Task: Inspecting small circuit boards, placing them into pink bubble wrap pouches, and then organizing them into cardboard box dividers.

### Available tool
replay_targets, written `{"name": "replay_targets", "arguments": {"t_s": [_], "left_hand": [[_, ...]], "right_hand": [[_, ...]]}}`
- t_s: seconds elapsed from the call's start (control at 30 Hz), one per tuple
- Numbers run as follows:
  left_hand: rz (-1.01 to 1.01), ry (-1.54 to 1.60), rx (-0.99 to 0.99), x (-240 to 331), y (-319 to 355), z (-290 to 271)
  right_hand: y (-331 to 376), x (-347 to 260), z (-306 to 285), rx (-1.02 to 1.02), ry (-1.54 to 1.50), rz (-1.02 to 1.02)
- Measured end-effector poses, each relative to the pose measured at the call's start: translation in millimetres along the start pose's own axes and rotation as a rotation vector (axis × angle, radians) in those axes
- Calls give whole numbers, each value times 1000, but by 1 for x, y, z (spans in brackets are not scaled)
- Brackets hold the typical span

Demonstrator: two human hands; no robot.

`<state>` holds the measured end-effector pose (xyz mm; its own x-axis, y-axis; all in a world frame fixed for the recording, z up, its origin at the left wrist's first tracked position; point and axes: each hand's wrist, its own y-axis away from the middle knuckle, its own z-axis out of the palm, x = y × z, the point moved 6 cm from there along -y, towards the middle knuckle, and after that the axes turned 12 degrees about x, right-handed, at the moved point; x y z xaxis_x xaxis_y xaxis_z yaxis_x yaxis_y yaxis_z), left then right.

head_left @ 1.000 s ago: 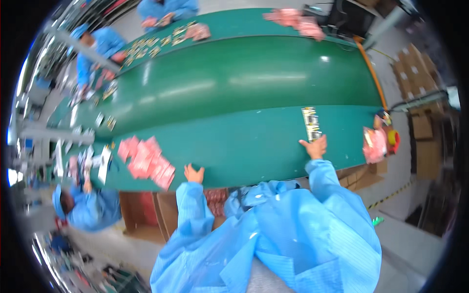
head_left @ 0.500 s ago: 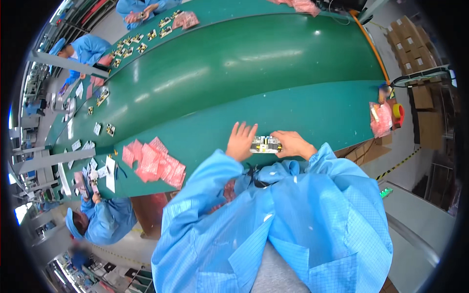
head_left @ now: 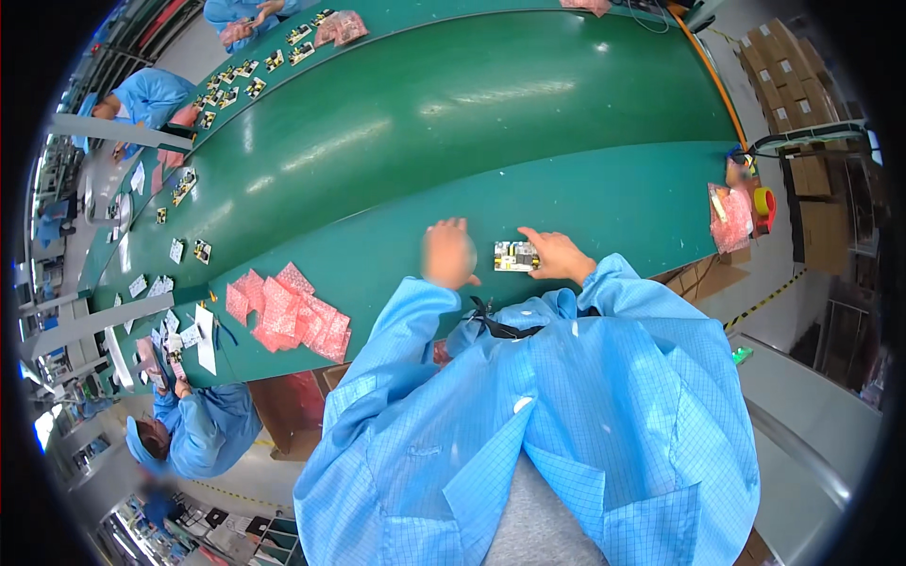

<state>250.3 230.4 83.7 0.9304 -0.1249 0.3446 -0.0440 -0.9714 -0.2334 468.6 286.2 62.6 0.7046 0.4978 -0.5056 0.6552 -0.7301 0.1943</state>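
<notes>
A small circuit board [head_left: 512, 257] with black, white and yellow parts is at the near edge of the green bench [head_left: 604, 198], in front of my body. My right hand [head_left: 562, 257] grips its right end, the index finger stretched along the top corner and the thumb by the lower side. To the left of the board, and apart from it, my left hand [head_left: 448, 253] hovers over the bench, slightly smeared by motion. Its fingers are extended, the thumb stands out toward the right, and it holds nothing. Left of that hand lies a spread pile of pink bubble-wrap bags [head_left: 288, 311].
Beyond the bench runs a green conveyor belt [head_left: 377, 160], with more boards [head_left: 226, 85] along its far side. At the right end are a pink bag [head_left: 731, 222] and a yellow tape roll [head_left: 763, 201]. A co-worker [head_left: 203, 429] in blue sits at the left.
My left hand has let go of the board and moved left, away from it. My right hand stays at the board's right end. The whole view has shifted a little.
</notes>
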Motion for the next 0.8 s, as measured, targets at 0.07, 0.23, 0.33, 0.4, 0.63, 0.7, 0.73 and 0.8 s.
{"name": "replay_targets", "arguments": {"t_s": [0.07, 0.23, 0.33, 0.4, 0.63, 0.7, 0.73, 0.8], "left_hand": [[179, 326, -63, 32, -16, -5], [42, 247, -51, 40, -12, 42], [-190, 577, 225, 16, -18, 18], [-218, 407, 292, -16, -6, 5], [-504, 88, 97, -146, 46, -18], [-553, 291, 109, -158, 54, -8], [-529, 305, 141, -160, 56, -4], [-548, 203, 173, -159, 67, 0]], "right_hand": [[-13, -25, -10, -9, -16, -47], [-25, -43, -25, 117, -187, -108], [-24, -24, -33, 394, -547, 181], [-26, -17, -36, 578, -509, 136], [-70, 3, 12, 309, 177, -57], [-89, -39, 17, 297, 109, -144], [-96, -64, 19, 299, 60, -197], [-105, -117, 38, 166, -57, -289]]}}
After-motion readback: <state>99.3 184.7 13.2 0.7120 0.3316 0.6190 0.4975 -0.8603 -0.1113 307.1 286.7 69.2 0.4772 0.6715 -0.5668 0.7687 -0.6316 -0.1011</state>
